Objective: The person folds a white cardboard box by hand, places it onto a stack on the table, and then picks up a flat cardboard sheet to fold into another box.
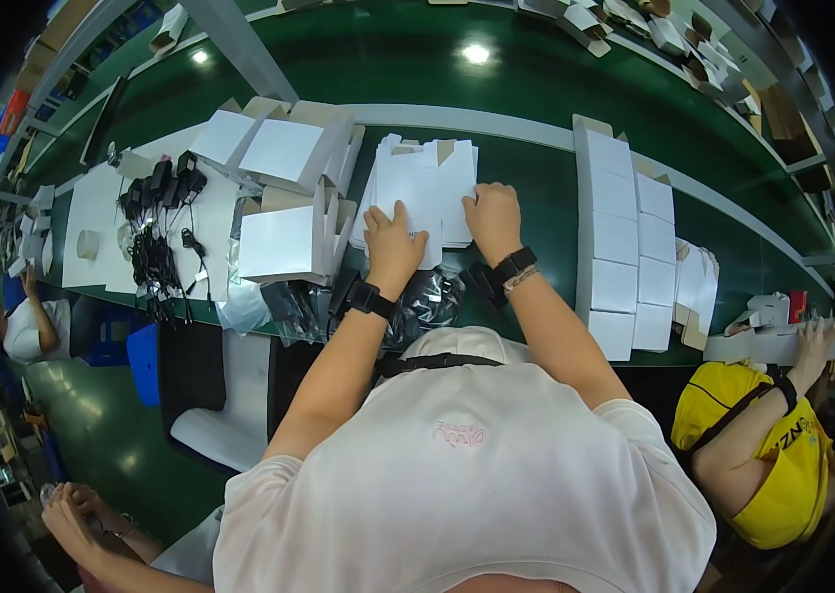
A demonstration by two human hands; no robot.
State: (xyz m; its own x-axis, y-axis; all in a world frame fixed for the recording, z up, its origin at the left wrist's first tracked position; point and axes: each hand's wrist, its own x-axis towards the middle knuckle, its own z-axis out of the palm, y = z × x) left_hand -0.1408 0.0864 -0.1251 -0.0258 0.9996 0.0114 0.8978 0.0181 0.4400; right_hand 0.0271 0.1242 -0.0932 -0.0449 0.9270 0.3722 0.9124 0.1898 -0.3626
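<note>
A stack of flattened white cartons [427, 183] lies on the green bench in front of me. My left hand [396, 247] rests on the near left part of the stack, its fingers stretched out and a little apart over the top carton. At the stack's right edge is my right hand [497, 217], its fingers curled in and the tips at a flattened carton's edge. Just left of the stack stand made-up white boxes [284, 242] with open flaps. Black plastic bags [427, 301] lie between my wrists and the bench's near edge.
Black power adapters [166, 183] with bundled cables lie on white sheets at the left. Rows of closed white boxes [610, 247] stand at the right. A co-worker in yellow [763, 455] sits at far right; another person's hands [82, 514] show at lower left.
</note>
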